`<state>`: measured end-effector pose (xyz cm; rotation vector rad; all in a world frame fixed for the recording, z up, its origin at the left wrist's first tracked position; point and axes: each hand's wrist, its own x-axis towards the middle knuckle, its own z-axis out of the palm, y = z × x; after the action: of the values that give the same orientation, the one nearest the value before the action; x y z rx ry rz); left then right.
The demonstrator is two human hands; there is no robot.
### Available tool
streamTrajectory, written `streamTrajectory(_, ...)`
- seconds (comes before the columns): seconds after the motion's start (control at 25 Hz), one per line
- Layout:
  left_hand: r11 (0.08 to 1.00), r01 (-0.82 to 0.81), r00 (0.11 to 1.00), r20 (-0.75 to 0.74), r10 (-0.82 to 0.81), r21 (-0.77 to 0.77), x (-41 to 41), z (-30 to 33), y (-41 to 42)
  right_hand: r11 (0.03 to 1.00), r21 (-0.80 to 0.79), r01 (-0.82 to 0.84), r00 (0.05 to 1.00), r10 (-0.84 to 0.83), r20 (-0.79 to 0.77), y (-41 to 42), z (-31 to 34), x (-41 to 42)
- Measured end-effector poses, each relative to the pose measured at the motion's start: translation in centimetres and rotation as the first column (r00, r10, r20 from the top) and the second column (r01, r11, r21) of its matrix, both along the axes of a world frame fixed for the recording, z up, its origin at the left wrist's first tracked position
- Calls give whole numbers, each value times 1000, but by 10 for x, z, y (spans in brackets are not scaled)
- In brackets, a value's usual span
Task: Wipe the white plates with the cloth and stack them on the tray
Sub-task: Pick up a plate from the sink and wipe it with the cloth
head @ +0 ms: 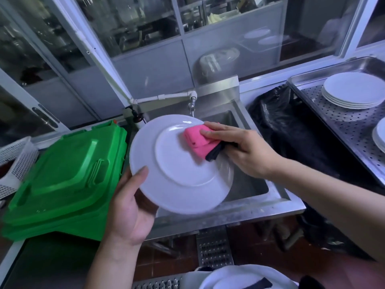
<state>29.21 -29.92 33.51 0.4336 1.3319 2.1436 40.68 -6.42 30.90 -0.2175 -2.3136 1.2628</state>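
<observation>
A white plate (177, 170) is held tilted over the steel sink, its underside with the foot ring facing me. My left hand (129, 205) grips its lower left rim, thumb on the near face. My right hand (239, 151) holds a folded pink and dark cloth (198, 142) pressed against the plate's upper right part. At the right, a perforated steel tray (341, 122) carries a stack of several white plates (354, 90). Another white plate (380, 136) shows at the right edge of the tray.
A green plastic bin lid (64, 180) lies left of the sink (248, 184). A tap (192, 105) hangs above the sink. A black bag (291, 132) sits between sink and tray. A white mesh basket (14, 161) stands far left. White items (239, 278) lie at the bottom edge.
</observation>
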Motion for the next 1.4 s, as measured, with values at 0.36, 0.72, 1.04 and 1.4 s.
streamTrajectory(0.36, 999, -52, 999, 9, 52, 0, -21, -24, 35, 715, -572, 402, 909, -386, 156, -91, -48, -12)
streamTrajectory(0.72, 968, 20, 976, 215, 36, -251, -81, -75, 26, 354, -935, 10, 972, 214, 92, -123, -8, -30)
streamTrajectory(1.04, 941, 77, 905, 419, 72, -328, -111, -120, 2, 588, -374, 717, 679, -470, 564, -60, -118, 32)
streamTrajectory(1.4, 928, 208, 884, 466, -43, -308, -131, -118, -6, 936, 350, 20, 513, -310, 801, -76, -210, 28)
